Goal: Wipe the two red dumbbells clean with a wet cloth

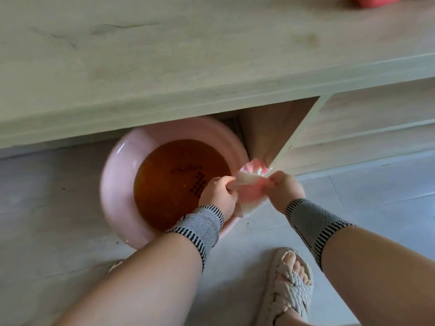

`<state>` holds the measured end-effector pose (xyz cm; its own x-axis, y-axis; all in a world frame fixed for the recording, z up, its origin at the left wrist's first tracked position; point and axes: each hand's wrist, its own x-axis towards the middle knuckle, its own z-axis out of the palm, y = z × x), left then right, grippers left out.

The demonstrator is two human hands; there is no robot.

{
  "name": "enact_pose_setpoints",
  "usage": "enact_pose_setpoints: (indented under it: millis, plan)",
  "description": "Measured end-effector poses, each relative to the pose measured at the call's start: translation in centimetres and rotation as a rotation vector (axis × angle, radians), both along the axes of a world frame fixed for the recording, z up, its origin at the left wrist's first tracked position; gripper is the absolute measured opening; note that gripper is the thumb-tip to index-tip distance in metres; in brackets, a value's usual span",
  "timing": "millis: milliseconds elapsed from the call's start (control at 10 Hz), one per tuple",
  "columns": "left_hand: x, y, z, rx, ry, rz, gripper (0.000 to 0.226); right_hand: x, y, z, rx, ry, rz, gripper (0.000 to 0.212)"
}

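Note:
A pink and white cloth [250, 184] is bunched between both my hands, just over the right rim of a pink basin [117, 175] that stands on the floor. My left hand [220, 195] grips the cloth's left end and my right hand [283, 187] grips its right end. The basin holds brownish water. A red object [374, 1], cut off by the frame's top edge, lies at the far right of the tabletop; I cannot tell whether it is a dumbbell.
A pale wooden table [188, 67] spans the top half, its edge overhanging the basin's far side. Drawer fronts [376, 123] sit on the right beneath it. My sandalled foot [289, 278] stands on the grey tiled floor at the lower right.

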<state>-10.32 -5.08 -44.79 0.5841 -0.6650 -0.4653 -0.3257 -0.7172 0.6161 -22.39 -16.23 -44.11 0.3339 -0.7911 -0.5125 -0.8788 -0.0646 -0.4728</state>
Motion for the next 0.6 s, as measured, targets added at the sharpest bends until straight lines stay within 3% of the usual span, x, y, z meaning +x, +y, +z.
enact_pose_setpoints:
  millis: [100, 200, 400, 600]
  plan:
    - [-0.8, -0.9, -0.4, 0.102, 0.056, -0.104, 0.047, -0.4, 0.9, 0.0, -0.197, -0.026, -0.027, 0.034]
    - [-0.8, -0.9, -0.9, 0.096, 0.158, -0.046, 0.049, 0.6, 2.5, -0.5, -0.171, -0.077, 0.207, 0.047]
    - [-0.3, -0.2, -0.1, 0.136, 0.234, -0.082, 0.059, 0.8, 2.6, 0.1, -0.092, -0.039, 0.281, 0.054]
    - [0.8, 2.3, 5.3, 0.07, 0.031, -0.05, 0.066, 0.2, 2.4, 5.5, -0.204, -0.058, 0.214, 0.048]
